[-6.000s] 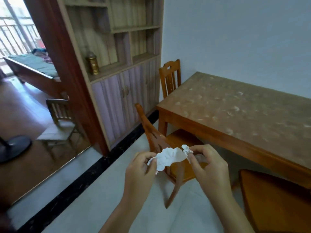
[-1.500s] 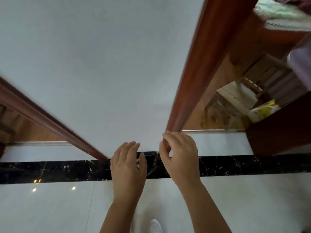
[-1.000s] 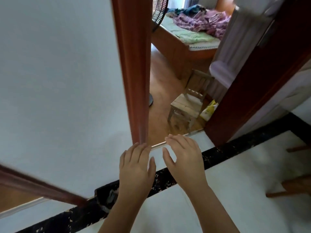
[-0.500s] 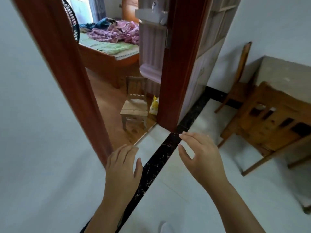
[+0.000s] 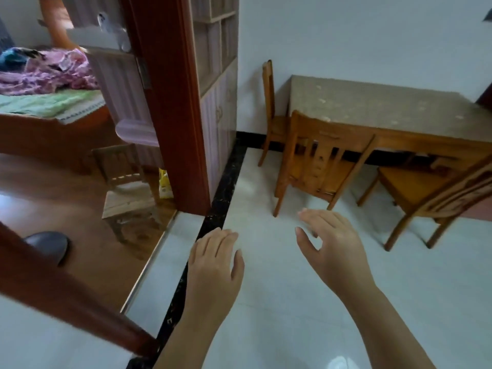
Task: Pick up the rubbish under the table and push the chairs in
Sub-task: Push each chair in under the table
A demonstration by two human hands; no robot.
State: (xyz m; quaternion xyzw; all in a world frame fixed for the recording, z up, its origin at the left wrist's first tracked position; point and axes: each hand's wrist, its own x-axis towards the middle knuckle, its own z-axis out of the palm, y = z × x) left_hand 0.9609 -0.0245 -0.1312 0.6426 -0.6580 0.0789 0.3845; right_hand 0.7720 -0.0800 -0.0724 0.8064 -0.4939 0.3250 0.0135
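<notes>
A wooden table [image 5: 372, 102] with a speckled top stands against the white wall at the right. Three wooden chairs are around it. One chair [image 5: 320, 161] stands pulled out at the table's front left corner, its back towards me. A second chair [image 5: 436, 193] is pulled out at the far right. A third chair [image 5: 270, 107] stands at the table's left end by the wall. My left hand [image 5: 215, 265] and my right hand [image 5: 330, 246] hover over the white floor, both empty with fingers apart. No rubbish shows.
A red-brown door frame [image 5: 173, 107] and a tall cabinet [image 5: 218, 83] stand to the left of the table. Through the doorway are a small wooden chair [image 5: 125, 187], a yellow packet [image 5: 164, 182], a bed [image 5: 45, 107] and a fan base [image 5: 48, 245]. A black floor strip [image 5: 221, 198] runs along the doorway.
The view has swung right from the wall and doorway to the table and chairs. The white paper held six seconds ago is gone from my hands, which are now open.
</notes>
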